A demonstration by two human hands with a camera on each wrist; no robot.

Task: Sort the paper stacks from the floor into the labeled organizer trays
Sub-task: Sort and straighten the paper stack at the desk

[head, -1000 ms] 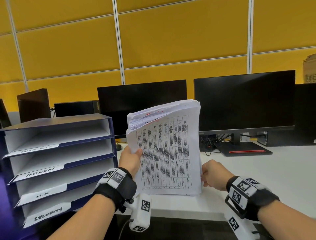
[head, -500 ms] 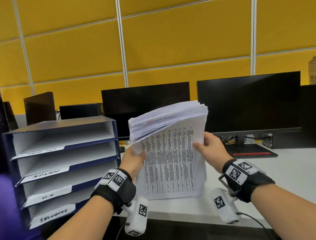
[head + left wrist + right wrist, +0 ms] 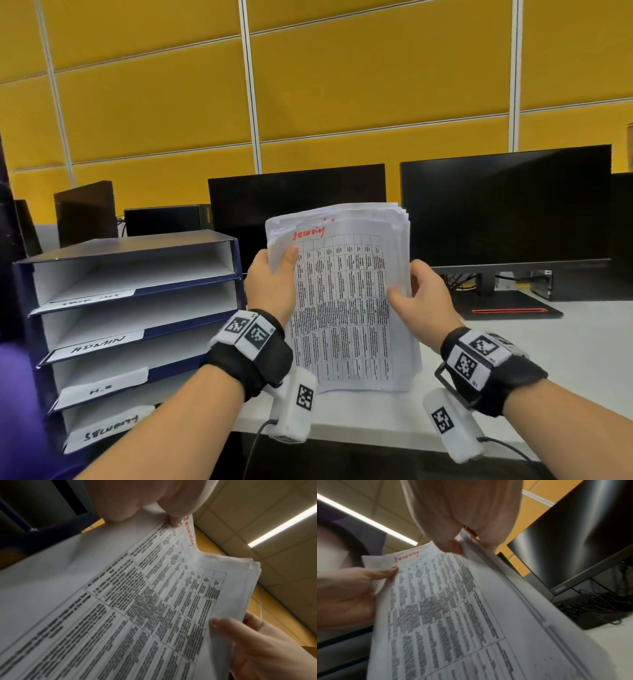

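two hands hold one thick paper stack upright, its bottom edge near or on the front edge of the white desk, just right of the blue organizer. the likeliest slip is sheets fanning out or sliding loose: the top edges are already splayed and only the sides are pinched, so tilting the stack toward a tray could spill the loose leaves. a second risk is misfiling: the red word on the top sheet seems to match the lowest tray label, and that slot sits low at the desk's left front corner, awkward for so thick a bundle. the left hand grips the left edge, thumb across the front near the top. the right hand clasps the right edge, thumb in front, fingers hidden behind.
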